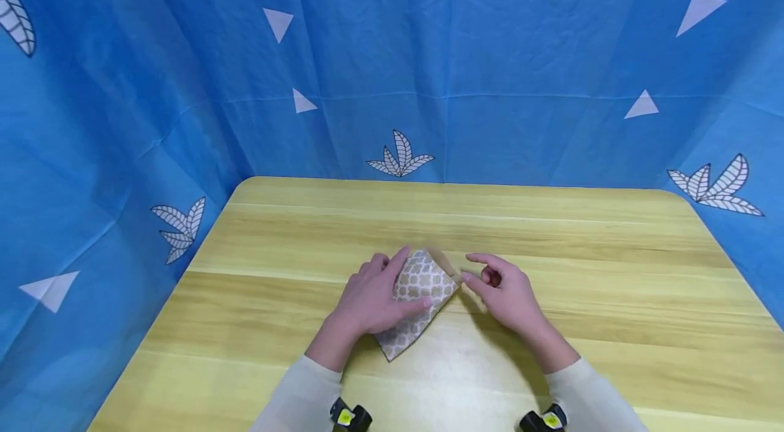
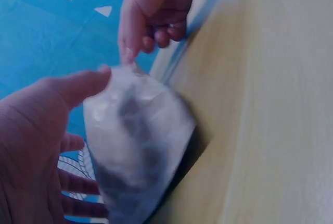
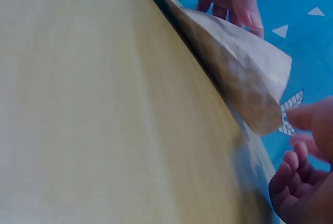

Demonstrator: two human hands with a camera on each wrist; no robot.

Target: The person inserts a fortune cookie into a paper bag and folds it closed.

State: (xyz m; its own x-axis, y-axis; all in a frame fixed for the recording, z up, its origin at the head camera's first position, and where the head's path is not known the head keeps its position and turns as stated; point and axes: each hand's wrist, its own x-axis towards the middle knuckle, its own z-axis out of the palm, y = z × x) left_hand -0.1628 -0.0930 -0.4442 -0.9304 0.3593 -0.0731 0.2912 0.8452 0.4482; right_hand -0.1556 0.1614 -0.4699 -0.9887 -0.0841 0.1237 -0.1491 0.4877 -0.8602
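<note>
A flat paper bag [image 1: 422,282] with a white and brown lattice pattern stands tilted over the table. My left hand [image 1: 370,299] holds it from the left, thumb across the near face and fingers spread along the other edge. In the right wrist view, the plain brown side of the paper [image 3: 255,99] shows at its upper end. My right hand [image 1: 508,292] is at the bag's upper right corner, with the thumb tip right by the paper. Its index finger reaches out apart from the thumb, and the other fingers are curled in. Nothing shows between that thumb and finger.
The light wooden table [image 1: 612,269] has rounded far corners. A blue curtain [image 1: 520,64] with white leaves and triangles hangs behind it and along the sides. Black straps with small devices [image 1: 351,416] sit at both sleeves.
</note>
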